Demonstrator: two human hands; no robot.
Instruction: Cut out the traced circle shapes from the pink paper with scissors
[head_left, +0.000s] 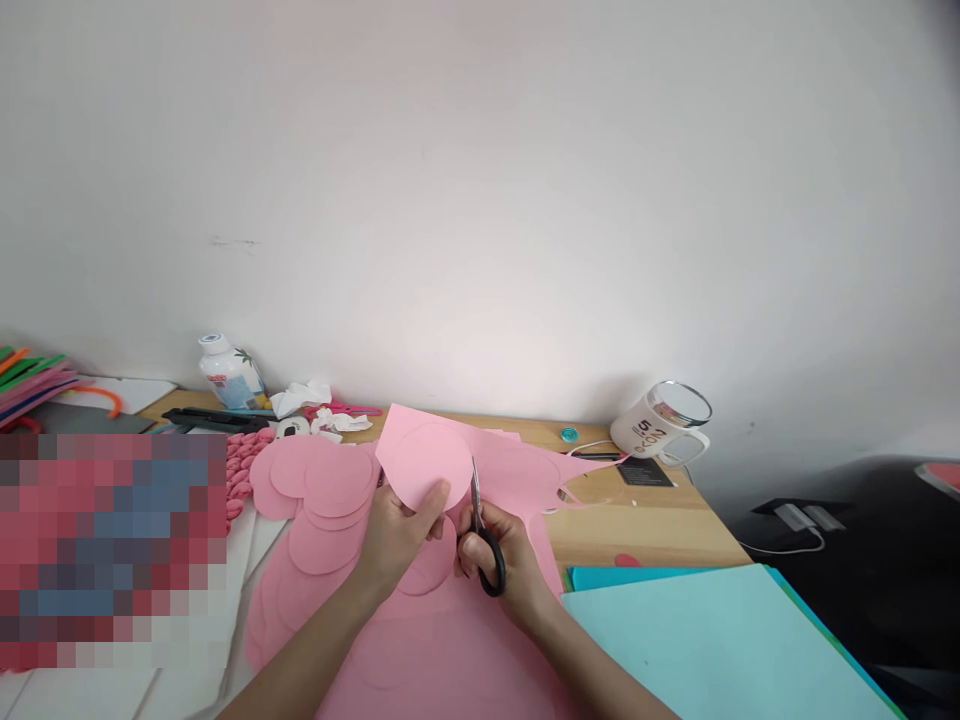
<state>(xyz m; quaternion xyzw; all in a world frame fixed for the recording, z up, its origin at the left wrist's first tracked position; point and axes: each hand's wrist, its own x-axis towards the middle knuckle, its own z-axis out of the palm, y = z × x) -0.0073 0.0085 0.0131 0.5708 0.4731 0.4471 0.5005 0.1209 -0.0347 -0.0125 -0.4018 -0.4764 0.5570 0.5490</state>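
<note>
A pink paper sheet (427, 450) with a round outline is pinched in my left hand (409, 525), its thumb lying on the lower part of the circle. My right hand (499, 555) grips black-handled scissors (491, 560), fingers in the loops. The blades point up and touch the sheet at the circle's right edge; how far they are apart is hard to tell. Cut pink circles (330, 530) overlap in a pile left of and below my hands. More pink paper (517, 470) lies behind the scissors, with thin offcut strips at its right.
A white mug (649, 425) stands at the back right, a white bottle (232, 375) at the back left. Blue sheets (705, 640) lie at the front right. Crumpled tissues (304, 397), pink braided cord (241, 470) and coloured strips (37, 385) lie to the left.
</note>
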